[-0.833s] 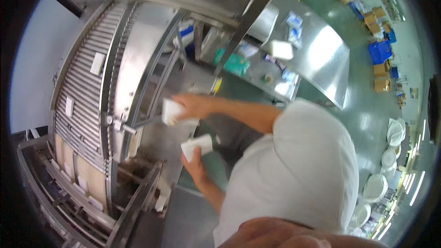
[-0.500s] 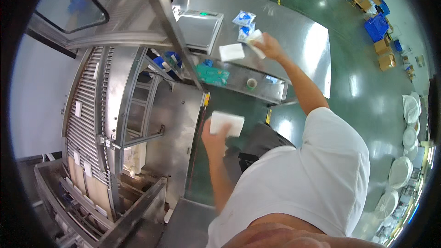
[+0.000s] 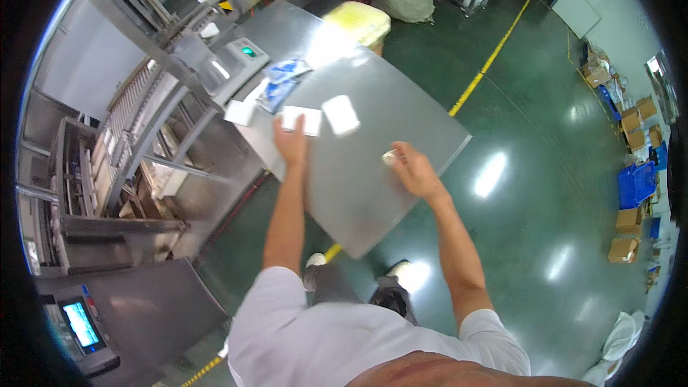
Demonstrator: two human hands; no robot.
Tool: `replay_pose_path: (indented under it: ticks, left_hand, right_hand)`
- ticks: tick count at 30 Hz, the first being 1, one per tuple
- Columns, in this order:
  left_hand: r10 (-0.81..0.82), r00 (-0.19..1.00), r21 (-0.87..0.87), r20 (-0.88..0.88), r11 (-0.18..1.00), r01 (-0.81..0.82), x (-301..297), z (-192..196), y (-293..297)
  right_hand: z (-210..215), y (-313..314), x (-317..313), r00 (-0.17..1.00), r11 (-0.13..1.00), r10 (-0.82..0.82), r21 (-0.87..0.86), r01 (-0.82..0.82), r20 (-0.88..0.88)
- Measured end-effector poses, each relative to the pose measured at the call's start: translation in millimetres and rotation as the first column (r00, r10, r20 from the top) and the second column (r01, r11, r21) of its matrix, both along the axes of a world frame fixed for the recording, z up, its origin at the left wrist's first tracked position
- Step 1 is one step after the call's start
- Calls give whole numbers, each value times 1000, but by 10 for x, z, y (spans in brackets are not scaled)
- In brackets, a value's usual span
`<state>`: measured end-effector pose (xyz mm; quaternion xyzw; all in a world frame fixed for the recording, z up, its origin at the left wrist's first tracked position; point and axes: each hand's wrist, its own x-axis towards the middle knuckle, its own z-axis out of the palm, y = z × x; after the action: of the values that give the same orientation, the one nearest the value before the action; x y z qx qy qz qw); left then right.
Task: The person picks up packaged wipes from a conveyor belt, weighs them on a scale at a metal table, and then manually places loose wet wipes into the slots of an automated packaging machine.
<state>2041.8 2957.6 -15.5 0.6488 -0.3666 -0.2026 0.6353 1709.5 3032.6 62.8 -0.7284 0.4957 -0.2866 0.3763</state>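
A flat grey metal table (image 3: 351, 190) lay ahead. At its surface, the bare left hand (image 3: 290, 146) gripped a white rectangular block (image 3: 311, 122) just beside a second white block (image 3: 340, 115); the step looked like placing, calling for loosened fingers. The bare right hand (image 3: 417, 172) curled its fingers around a small pale piece (image 3: 389, 158), kind unclear.

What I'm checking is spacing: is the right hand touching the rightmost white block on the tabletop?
Apart: the head view shows metal tabletop between the right hand and that white block.
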Motion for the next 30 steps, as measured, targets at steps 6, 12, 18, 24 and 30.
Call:
replay_pose_path:
  ticks: [6, 12, 18, 24, 30]
  left_hand:
    - [185, 904, 51, 386, 974, -222, -233, -49, 50]
    - [251, 580, -12, 775, 923, -384, -434, 120, -97]
    - [323, 484, 35, 813, 803, -595, -481, 181, -72]
    - [499, 205, -212, 842, 656, -724, -1478, 1345, -1014]
    - [585, 236, -258, 776, 636, -728, -3011, 699, -3562]
  right_hand:
    - [770, -715, -1101, 966, 992, 128, -15, -128, 225]
    - [242, -2253, -2643, 990, 971, 144, -192, -140, 8]
    - [-1551, -3221, -6228, 955, 932, -181, 267, 243, -236]
    - [-2341, -4506, -8534, 895, 744, -254, 517, 423, -367]
    - [-2353, -8692, -8472, 893, 990, -137, -18, 143, -429]
